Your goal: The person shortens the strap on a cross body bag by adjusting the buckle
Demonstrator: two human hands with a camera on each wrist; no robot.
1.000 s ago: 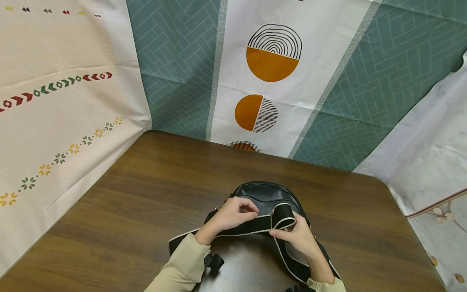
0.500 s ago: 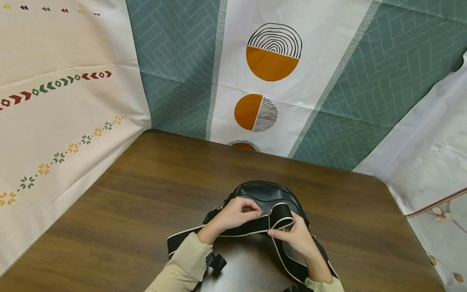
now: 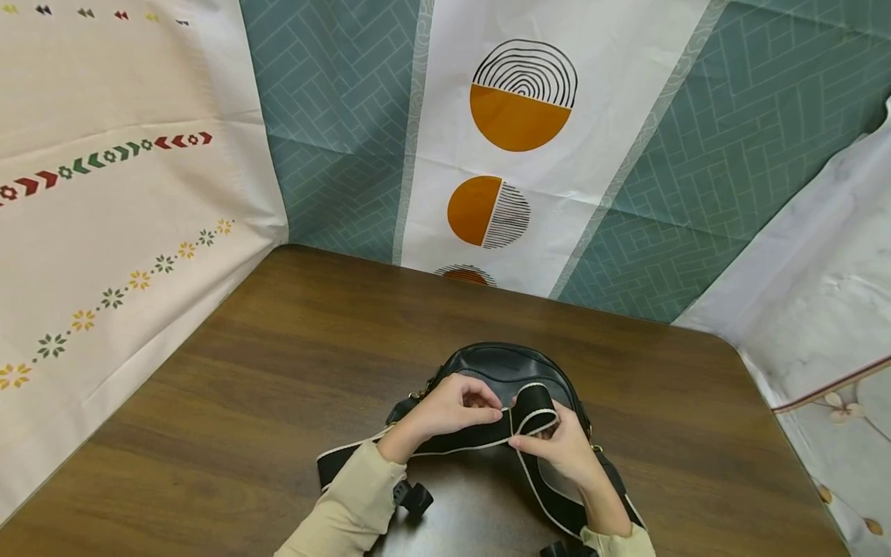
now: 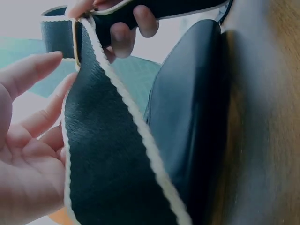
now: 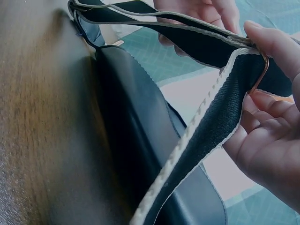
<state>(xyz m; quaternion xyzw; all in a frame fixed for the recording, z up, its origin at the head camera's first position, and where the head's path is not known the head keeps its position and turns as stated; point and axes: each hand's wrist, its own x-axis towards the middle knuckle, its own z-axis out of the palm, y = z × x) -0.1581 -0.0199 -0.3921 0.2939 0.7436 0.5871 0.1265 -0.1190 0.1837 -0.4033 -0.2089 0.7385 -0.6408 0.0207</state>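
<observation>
A black shoulder bag [image 3: 508, 363] lies on the table, its wide black strap [image 3: 459, 442] with pale edging raised in front of it. My right hand [image 3: 567, 452] pinches the strap between thumb and fingers, where it folds into a loop [image 3: 534, 401] through a gold-coloured metal slider [image 5: 265, 70]. Left of the slider, my left hand [image 3: 448, 408] is at the strap's upper edge. In the left wrist view its thumb [image 4: 40, 68] and index fingertip stand apart, with nothing seen between them. Its other fingers are partly hidden behind the strap.
The brown wooden table [image 3: 278, 371] extends around the bag. Patterned cloths hang behind and at both sides, including a green and white one [image 3: 445, 139] at the back. A black wrist device [image 3: 415, 499] sits by the left sleeve.
My left hand has moved slightly right and my right hand slightly left, bringing them nearer each other. The strap loop and slider have shifted a little left with the right hand.
</observation>
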